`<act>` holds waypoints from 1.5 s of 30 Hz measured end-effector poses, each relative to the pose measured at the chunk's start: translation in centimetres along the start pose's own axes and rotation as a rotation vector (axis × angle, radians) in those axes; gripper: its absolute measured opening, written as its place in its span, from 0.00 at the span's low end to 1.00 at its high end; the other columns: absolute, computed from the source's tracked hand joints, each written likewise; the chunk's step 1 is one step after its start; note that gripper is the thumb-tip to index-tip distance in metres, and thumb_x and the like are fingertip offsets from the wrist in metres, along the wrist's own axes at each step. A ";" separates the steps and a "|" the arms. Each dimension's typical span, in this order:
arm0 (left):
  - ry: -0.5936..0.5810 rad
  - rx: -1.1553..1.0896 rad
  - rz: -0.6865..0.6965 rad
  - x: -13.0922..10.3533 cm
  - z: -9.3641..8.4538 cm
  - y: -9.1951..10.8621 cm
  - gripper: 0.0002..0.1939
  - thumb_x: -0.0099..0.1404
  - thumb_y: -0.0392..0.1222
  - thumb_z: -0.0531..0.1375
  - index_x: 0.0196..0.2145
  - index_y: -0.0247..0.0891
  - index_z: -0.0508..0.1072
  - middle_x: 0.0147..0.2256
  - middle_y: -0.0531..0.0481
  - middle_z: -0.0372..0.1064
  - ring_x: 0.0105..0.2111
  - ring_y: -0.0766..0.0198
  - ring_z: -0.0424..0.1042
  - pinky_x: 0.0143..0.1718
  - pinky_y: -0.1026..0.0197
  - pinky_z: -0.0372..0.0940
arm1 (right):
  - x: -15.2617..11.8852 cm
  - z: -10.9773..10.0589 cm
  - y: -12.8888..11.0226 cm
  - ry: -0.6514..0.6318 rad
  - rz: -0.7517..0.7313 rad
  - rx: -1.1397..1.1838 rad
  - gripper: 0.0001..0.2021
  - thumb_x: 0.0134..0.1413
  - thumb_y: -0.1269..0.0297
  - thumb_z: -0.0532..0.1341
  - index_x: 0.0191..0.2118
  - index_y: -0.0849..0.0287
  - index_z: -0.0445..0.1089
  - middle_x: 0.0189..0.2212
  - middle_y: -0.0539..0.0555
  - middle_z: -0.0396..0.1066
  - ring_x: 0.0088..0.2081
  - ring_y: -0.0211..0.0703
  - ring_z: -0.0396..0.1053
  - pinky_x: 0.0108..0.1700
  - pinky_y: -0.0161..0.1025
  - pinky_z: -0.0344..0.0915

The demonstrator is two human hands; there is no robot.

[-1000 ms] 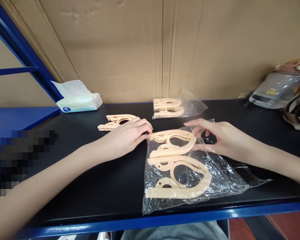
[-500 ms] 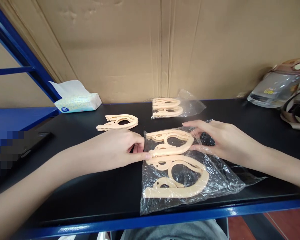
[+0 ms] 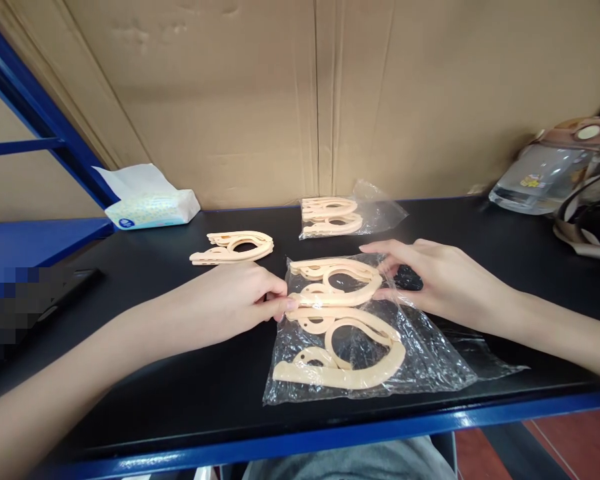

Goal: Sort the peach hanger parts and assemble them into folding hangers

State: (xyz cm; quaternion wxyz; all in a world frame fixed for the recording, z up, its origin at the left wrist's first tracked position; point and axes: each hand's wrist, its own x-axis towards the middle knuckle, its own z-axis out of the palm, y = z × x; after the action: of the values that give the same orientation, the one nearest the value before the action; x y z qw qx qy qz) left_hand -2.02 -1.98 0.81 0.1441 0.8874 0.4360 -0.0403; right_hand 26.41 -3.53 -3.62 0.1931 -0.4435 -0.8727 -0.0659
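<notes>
Beige folding clothes hangers (image 3: pixel 360 380) lie in a clear plastic bag (image 3: pixel 430 360) on the black tabletop in front of me. At the bag's left edge, my left hand (image 3: pixel 250 293) pinches the bag and the hanger ends between thumb and fingers. My right hand (image 3: pixel 430 273) grips the bag around the curved right end of the upper hangers, thumb below and fingers above; its index finger sticks out over the bag. Part of its grip is hidden behind the plastic. Beyond my left hand rests a loose stack of folded hangers (image 3: pixel 253 255).
A second bagged set of hangers (image 3: pixel 333 225) lies near the cardboard wall (image 3: pixel 230 100). A tissue pack (image 3: pixel 155 208) stands at the back left, with a dark flat object (image 3: pixel 75 283) nearer. At the far right are a clear water bottle (image 3: pixel 535 177) and its strap. A blue rail (image 3: pixel 330 433) edges the front.
The bag of hangers has shifted slightly left, and its near edge has swung left and away from the front rail. Both hands keep their places on it.
</notes>
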 end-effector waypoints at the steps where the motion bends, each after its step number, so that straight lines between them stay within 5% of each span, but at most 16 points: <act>1: -0.005 0.005 -0.003 0.0 0.0 0.0 0.24 0.68 0.55 0.47 0.24 0.40 0.72 0.21 0.54 0.65 0.21 0.68 0.62 0.21 0.64 0.50 | 0.0 0.0 0.0 -0.002 0.001 -0.004 0.25 0.54 0.56 0.63 0.56 0.51 0.59 0.33 0.45 0.77 0.31 0.41 0.70 0.34 0.38 0.64; 5: -0.002 0.045 0.009 0.0 -0.7 -0.7 0.26 0.67 0.59 0.48 0.22 0.40 0.70 0.19 0.54 0.62 0.19 0.68 0.61 0.20 0.64 0.51 | 0.1 -0.4 0.3 -0.060 0.011 -0.003 0.26 0.54 0.56 0.62 0.57 0.52 0.59 0.35 0.48 0.77 0.33 0.44 0.72 0.35 0.39 0.65; 7: 0.089 0.050 0.043 0.1 -1.5 -1.4 0.24 0.67 0.59 0.49 0.24 0.40 0.70 0.21 0.55 0.63 0.21 0.67 0.62 0.22 0.65 0.53 | 0.1 -0.8 0.6 -0.102 0.023 -0.006 0.25 0.55 0.57 0.61 0.58 0.52 0.59 0.36 0.49 0.77 0.35 0.45 0.72 0.36 0.41 0.66; 10: 0.307 0.077 0.026 -0.1 -3.0 -2.6 0.18 0.66 0.57 0.52 0.39 0.40 0.71 0.34 0.53 0.70 0.31 0.65 0.68 0.29 0.66 0.59 | 0.2 -1.3 1.3 -0.140 0.063 -0.036 0.23 0.56 0.58 0.60 0.57 0.52 0.60 0.37 0.50 0.77 0.36 0.48 0.73 0.37 0.44 0.67; 12: 0.364 0.153 -0.036 -0.6 -3.7 -3.5 0.23 0.65 0.56 0.55 0.52 0.40 0.66 0.47 0.50 0.68 0.42 0.60 0.68 0.40 0.63 0.62 | 0.2 -1.5 1.9 -0.154 0.087 -0.063 0.22 0.56 0.57 0.59 0.56 0.52 0.62 0.37 0.51 0.77 0.36 0.49 0.73 0.37 0.45 0.67; 17: 0.230 0.211 -0.170 -1.3 -3.7 -6.6 0.36 0.66 0.60 0.53 0.64 0.39 0.50 0.63 0.42 0.52 0.57 0.48 0.60 0.55 0.47 0.56 | 0.3 -1.7 2.8 -0.177 0.129 -0.100 0.20 0.57 0.58 0.57 0.55 0.52 0.63 0.35 0.49 0.77 0.35 0.49 0.72 0.35 0.44 0.65; 24: 0.256 0.156 -0.247 0.2 -3.1 -9.9 0.32 0.65 0.60 0.53 0.60 0.40 0.59 0.58 0.47 0.63 0.51 0.51 0.67 0.52 0.48 0.59 | 0.3 -1.6 3.0 -0.126 0.132 -0.119 0.18 0.58 0.57 0.56 0.54 0.53 0.65 0.33 0.49 0.77 0.32 0.46 0.72 0.33 0.42 0.64; 29: 0.179 0.170 -0.143 -0.5 -3.9 -9.3 0.32 0.64 0.61 0.53 0.59 0.40 0.60 0.59 0.49 0.61 0.52 0.52 0.66 0.50 0.54 0.61 | 0.3 -1.7 2.8 -0.105 0.127 -0.130 0.18 0.58 0.56 0.56 0.53 0.53 0.65 0.33 0.50 0.77 0.32 0.47 0.72 0.33 0.43 0.65; 37: 0.336 0.094 -0.135 0.6 -3.9 -8.8 0.39 0.56 0.62 0.61 0.59 0.41 0.61 0.55 0.44 0.66 0.52 0.50 0.66 0.50 0.53 0.62 | 0.2 -3.2 3.3 0.033 0.124 -0.153 0.17 0.58 0.57 0.55 0.52 0.49 0.66 0.33 0.50 0.76 0.32 0.48 0.72 0.31 0.44 0.64; 42: 0.595 0.087 0.136 1.3 -1.9 -4.2 0.32 0.59 0.55 0.62 0.56 0.41 0.61 0.55 0.44 0.63 0.53 0.52 0.65 0.54 0.51 0.60 | 0.4 -3.6 1.6 0.158 0.161 -0.003 0.18 0.59 0.52 0.55 0.50 0.55 0.68 0.36 0.54 0.73 0.35 0.46 0.69 0.35 0.43 0.64; 45: 0.664 0.074 0.282 1.2 -0.3 -1.2 0.31 0.60 0.50 0.62 0.57 0.40 0.59 0.54 0.44 0.62 0.53 0.54 0.64 0.54 0.53 0.62 | 0.5 -3.3 -0.1 0.097 0.172 0.293 0.19 0.59 0.50 0.56 0.51 0.54 0.68 0.36 0.53 0.71 0.35 0.43 0.68 0.34 0.39 0.64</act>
State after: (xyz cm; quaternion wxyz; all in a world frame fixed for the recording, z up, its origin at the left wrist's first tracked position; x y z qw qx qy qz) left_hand -2.29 -0.29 0.56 -0.0336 0.9082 0.3307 0.2545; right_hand 26.97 -4.14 -0.41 0.3023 -0.4799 -0.8216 0.0574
